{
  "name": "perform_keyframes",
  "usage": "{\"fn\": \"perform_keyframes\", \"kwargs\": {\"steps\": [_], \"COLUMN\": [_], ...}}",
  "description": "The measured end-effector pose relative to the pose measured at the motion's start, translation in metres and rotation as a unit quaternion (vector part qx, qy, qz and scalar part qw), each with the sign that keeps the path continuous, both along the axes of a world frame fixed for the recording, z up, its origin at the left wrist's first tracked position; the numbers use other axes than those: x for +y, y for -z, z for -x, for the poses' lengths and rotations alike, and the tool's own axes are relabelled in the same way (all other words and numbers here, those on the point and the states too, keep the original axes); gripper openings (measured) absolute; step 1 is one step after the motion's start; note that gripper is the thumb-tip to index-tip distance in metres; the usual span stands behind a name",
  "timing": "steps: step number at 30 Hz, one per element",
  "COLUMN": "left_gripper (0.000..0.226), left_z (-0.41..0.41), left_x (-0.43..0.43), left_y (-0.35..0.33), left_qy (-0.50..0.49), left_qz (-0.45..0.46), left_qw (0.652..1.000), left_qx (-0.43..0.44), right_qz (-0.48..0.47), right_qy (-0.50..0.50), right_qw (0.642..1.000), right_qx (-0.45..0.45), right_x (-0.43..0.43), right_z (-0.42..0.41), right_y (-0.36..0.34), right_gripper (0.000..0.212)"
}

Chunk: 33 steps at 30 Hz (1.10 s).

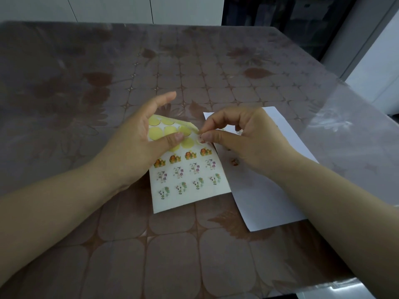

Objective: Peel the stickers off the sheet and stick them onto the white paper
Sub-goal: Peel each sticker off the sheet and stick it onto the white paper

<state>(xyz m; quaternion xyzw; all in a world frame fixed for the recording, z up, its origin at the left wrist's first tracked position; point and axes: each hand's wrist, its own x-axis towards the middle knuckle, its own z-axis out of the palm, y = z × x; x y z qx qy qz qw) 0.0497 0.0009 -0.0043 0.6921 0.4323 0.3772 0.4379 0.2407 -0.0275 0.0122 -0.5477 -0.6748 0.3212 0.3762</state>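
The sticker sheet (185,190) lies in the middle of the table, its top rows showing bare yellow circles and its lower rows still carrying small cartoon stickers. My left hand (138,143) presses the sheet's upper left part flat, thumb on a yellow circle. My right hand (244,137) pinches a small round sticker (199,138) between thumb and forefinger at the sheet's upper right edge. The white paper (265,190) lies to the right, partly under the sheet and my right hand. A brownish sticker (235,162) sits on it, and another peeks out under my right fingers.
The table (194,67) has a brown patterned cloth under a clear plastic cover. Its right edge runs diagonally close to the white paper. White cabinets stand behind the table and a dark opening is at the back right.
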Motion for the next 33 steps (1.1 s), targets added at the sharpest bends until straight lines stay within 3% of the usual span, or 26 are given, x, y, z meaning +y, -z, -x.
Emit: {"fn": "perform_keyframes", "kwargs": {"steps": [3,5,19,33], "left_gripper": [0.106,0.115,0.115,0.120], "left_z": [0.004,0.005,0.006,0.004], "left_x": [0.002,0.003,0.003,-0.002], "left_y": [0.001,0.001,-0.003,-0.006], "left_qy": [0.027,0.038,0.035,0.034], "left_qz": [0.056,0.049,0.050,0.044], "left_qw": [0.998,0.998,0.997,0.997], "left_qx": [-0.024,0.003,0.047,0.055], "right_qz": [-0.011,-0.014,0.041,-0.022], "right_qy": [0.014,0.022,0.049,0.108], "right_qw": [1.000,1.000,0.997,0.993], "right_qx": [0.002,-0.006,0.038,0.040], "right_x": [0.000,0.001,0.000,-0.001], "right_z": [-0.002,-0.002,0.004,0.002], "right_y": [0.000,0.001,0.003,-0.001], "right_gripper": [0.006,0.007,0.007,0.008]}}
